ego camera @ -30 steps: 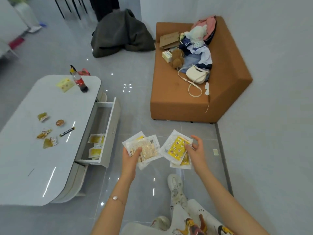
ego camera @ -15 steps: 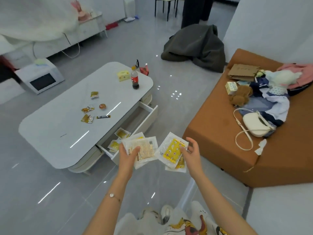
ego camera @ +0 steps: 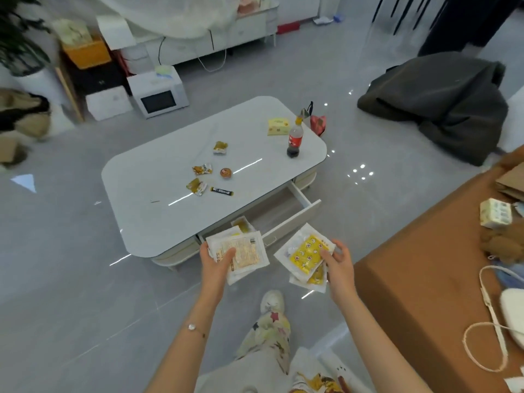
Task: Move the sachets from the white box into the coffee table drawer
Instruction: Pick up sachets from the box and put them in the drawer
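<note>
Pale beige sachets [ego camera: 243, 252] are fanned in the left hand [ego camera: 217, 262] and yellow sachets [ego camera: 306, 255] in the right hand [ego camera: 338, 265]. One more sachet [ego camera: 241, 224] lies in the open coffee table drawer [ego camera: 295, 219].

Drawer [ego camera: 272, 212]: pulled out of the coffee table's [ego camera: 158, 199] near long side, open from above along its middle and right stretch, rear part roofed by the tabletop, a lone sachet [ego camera: 241, 224] lying at its left end. Approach: grey floor [ego camera: 354, 199] between table and brown sofa [ego camera: 425, 265] leads to the drawer front. The left hand [ego camera: 217, 262] gripping pale sachets [ego camera: 246, 251] and the right hand [ego camera: 338, 262] pinching yellow sachets [ego camera: 306, 252] hang before the drawer's left end. Tabletop obstacles: upright cola bottle [ego camera: 295, 140] near the right corner, snack packets [ego camera: 202, 169] mid-top.
</note>
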Tool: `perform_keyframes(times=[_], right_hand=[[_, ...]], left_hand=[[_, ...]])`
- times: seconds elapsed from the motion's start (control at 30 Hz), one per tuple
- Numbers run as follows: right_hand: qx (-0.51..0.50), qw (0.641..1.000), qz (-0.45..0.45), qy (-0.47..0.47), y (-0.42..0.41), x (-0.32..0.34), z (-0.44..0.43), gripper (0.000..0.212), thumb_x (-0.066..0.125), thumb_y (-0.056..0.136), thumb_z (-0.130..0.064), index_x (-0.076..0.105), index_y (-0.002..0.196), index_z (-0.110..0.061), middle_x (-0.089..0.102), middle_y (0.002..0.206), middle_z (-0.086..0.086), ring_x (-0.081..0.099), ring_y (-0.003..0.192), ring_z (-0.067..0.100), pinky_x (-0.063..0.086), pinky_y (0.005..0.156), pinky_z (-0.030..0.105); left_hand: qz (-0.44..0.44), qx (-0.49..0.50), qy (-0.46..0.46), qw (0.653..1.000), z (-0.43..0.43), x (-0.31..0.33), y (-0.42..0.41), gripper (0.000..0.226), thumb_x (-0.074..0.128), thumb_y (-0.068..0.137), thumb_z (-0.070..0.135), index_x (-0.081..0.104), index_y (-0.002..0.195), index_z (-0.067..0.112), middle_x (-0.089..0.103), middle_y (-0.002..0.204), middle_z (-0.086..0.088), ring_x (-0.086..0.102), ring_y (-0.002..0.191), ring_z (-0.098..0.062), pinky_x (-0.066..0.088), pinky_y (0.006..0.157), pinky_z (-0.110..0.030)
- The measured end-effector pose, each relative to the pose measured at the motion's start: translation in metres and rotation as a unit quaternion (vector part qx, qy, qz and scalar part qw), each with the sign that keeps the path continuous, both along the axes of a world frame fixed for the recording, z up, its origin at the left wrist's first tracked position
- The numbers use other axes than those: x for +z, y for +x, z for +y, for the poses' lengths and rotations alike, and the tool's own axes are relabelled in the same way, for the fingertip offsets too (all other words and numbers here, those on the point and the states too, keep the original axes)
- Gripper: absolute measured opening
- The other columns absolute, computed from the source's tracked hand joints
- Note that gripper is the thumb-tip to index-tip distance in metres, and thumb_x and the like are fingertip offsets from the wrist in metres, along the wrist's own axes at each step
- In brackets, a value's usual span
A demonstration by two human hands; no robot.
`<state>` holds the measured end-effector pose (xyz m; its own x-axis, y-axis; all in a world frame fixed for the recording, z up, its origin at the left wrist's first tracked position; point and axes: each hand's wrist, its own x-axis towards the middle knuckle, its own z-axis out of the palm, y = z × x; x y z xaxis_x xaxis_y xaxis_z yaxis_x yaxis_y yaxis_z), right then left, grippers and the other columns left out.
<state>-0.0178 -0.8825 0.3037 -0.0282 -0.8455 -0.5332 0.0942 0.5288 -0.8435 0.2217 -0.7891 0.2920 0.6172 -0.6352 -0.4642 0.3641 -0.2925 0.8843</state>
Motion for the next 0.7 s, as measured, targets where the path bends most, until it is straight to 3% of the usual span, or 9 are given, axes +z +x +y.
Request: perform_keyframes(times=[0.17,0.4,0.57,0.7], right_hand=[[0.017,1.0,0.0,0.012,0.015,-0.001,-0.082,0.036,0.059,0.092,-0.005,0.046,0.122,-0.02,0.062,0.12,0.01,0.064,0.099,0.029,0.053,0.084,0.045],[0.075,0.997,0.036,0.007,0.042,-0.008,-0.183,0.038,0.06,0.091,-0.005,0.047,0.123,-0.018,0.06,0.125,0.014,0.061,0.111,0.03,0.052,0.09,0.045],[0.139,0.988,0.045,0.043,0.077,-0.043,-0.235,0.04,0.059,0.091,-0.003,0.047,0.123,-0.023,0.061,0.118,0.007,0.063,0.103,0.023,0.055,0.08,0.035],[0.18,0.977,0.07,0.091,0.114,-0.119,-0.278,0.04,0.058,0.092,-0.002,0.045,0.125,-0.02,0.061,0.115,0.006,0.064,0.096,0.017,0.056,0.07,0.024]], left_hand=[[0.0,0.027,0.026,0.999,-0.067,-0.012,0.017,0.054,0.065,0.089,0.007,0.035,0.133,0.016,0.057,0.123,-0.01,0.061,0.108,-0.027,0.052,0.093,-0.048],[0.016,0.05,0.036,0.998,-0.145,-0.022,0.037,0.051,0.064,0.089,0.008,0.036,0.132,0.014,0.059,0.121,-0.008,0.063,0.105,-0.022,0.055,0.081,-0.034],[0.07,0.11,0.062,0.99,-0.172,-0.07,0.051,0.051,0.062,0.09,0.006,0.04,0.135,0.015,0.062,0.122,-0.006,0.064,0.107,-0.022,0.056,0.086,-0.04],[0.105,0.143,0.112,0.978,-0.194,-0.154,0.065,0.047,0.062,0.091,0.009,0.046,0.134,0.016,0.064,0.123,-0.009,0.064,0.109,-0.027,0.057,0.085,-0.044]])
